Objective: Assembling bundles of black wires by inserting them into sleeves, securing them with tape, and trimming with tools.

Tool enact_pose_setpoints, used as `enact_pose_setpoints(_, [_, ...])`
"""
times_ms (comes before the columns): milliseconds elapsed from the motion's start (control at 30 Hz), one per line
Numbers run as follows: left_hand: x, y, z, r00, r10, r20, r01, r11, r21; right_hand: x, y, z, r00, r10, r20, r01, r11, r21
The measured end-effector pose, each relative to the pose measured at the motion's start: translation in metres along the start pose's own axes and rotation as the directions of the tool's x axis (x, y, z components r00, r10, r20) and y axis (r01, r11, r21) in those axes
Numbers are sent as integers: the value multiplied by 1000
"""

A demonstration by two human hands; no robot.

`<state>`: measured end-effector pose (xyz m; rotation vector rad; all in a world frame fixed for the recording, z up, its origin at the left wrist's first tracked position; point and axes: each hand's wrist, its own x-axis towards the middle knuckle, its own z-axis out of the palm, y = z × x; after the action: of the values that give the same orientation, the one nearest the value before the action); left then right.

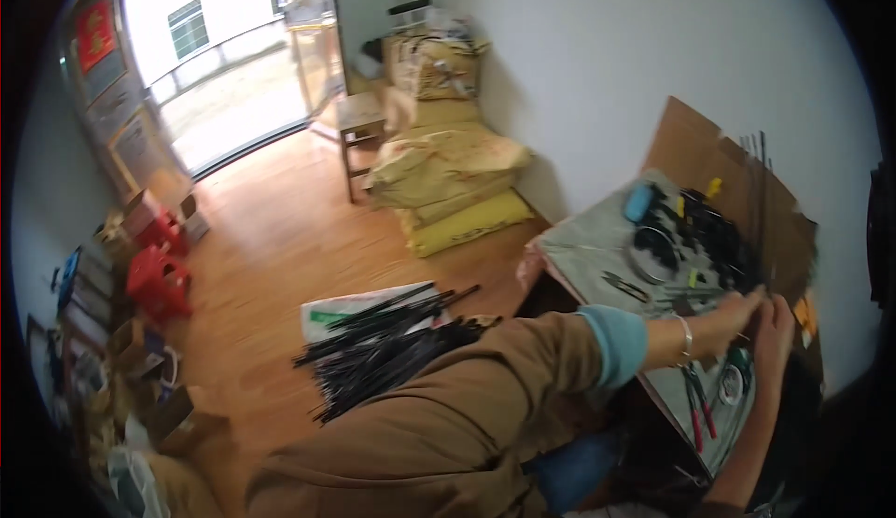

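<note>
My left hand (728,325), below a blue cuff and a bracelet, reaches across the table (590,240). Close beside it is my right hand (773,333), its forearm rising from the lower right. The fingers of both hands are closed and meet near the cardboard; what they pinch is too small and blurred to name. Several thin dark rods (762,173) stand upright just beyond the fingertips. Below my left wrist lie red-handled pliers (698,411), with a green-and-white roll (733,383) beside them. Green-handled pliers (625,287) rest farther left.
A round clear container (653,253), a blue object (640,203) and a black heap (719,233) sit before a cardboard sheet (686,140). Black strips (383,355) are piled on the floor. Yellow sacks (457,168), a wooden stool (360,117) and red stools (159,280) stand farther off.
</note>
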<state>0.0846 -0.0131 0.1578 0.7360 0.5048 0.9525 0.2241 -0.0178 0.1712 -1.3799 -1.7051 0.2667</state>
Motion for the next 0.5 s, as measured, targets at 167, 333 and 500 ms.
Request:
enact_pose_setpoints(167, [9, 9, -53, 977, 205, -53, -209, 974, -87, -37, -63, 58, 967, -251, 46, 250, 899, -360])
enact_pose_setpoints(333, [6, 7, -43, 977, 213, 17, -206, 958, -201, -75, -58, 51, 968, -250, 36, 229, 808, -543])
enact_pose_setpoints(500, [-16, 42, -51, 995, 2, 103, -21, 983, 185, -95, -49, 56, 913, 257, 316, -360, 873, 329])
